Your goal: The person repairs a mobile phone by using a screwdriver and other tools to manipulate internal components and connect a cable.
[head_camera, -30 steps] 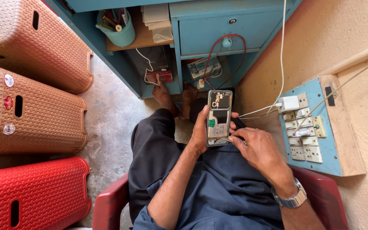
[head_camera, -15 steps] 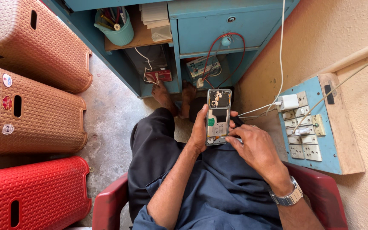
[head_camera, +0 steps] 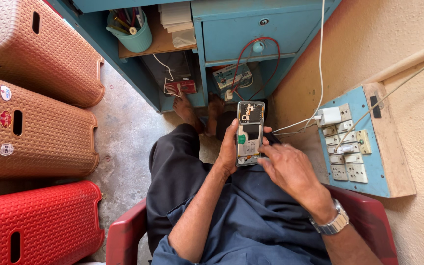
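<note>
The left hand [head_camera: 229,149] is wrapped around the opened phone [head_camera: 249,132], thumb along its near edge and fingers behind, holding it upright over the lap with the exposed insides facing up toward the camera, probably so the parts can be seen and reached. The right hand [head_camera: 285,167] comes in from the phone's right side; its fingertips touch the lower right edge, pinched together as if on a small tool or part, though what they hold is too small to tell. A metal wristwatch [head_camera: 331,225] sits on that wrist.

The person sits in a red plastic chair [head_camera: 123,235], in dark blue clothes, bare feet [head_camera: 197,110] on the floor just beyond the phone. Past the feet stands a blue surface with a drawer [head_camera: 251,32]; beneath it hang red wires [head_camera: 241,59] and a small box. A green cup of tools [head_camera: 132,32] rests on its shelf, up and left of the phone. Right of the phone, a blue switchboard [head_camera: 357,142] on the wall carries a white charger [head_camera: 329,117] with a cable. Well left of the phone are three woven plastic stools [head_camera: 30,127], two brown and one red.
</note>
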